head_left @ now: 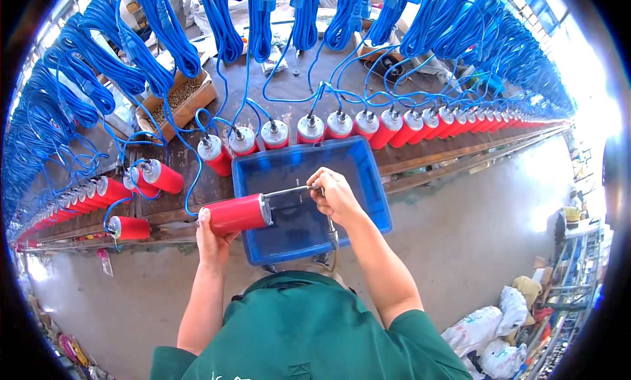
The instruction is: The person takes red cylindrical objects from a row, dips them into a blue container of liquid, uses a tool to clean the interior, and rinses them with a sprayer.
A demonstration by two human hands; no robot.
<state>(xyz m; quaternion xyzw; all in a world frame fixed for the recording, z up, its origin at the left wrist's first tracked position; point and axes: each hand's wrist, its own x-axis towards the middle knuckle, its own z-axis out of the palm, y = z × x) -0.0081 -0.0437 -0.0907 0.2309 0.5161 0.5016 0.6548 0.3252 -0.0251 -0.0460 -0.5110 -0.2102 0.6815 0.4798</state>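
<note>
My left hand grips a red cylindrical motor body from below, holding it level over the left rim of a blue plastic tray. A metal shaft sticks out of its silver end toward the right. My right hand is closed on the far end of that shaft, above the tray's inside. A thin tool or rod hangs down under the right hand; I cannot tell what it is.
A long wooden bench carries a curved row of red cylinders with blue coiled cables hanging above. A cardboard box of small parts stands at back left. Concrete floor lies at right, white sacks at lower right.
</note>
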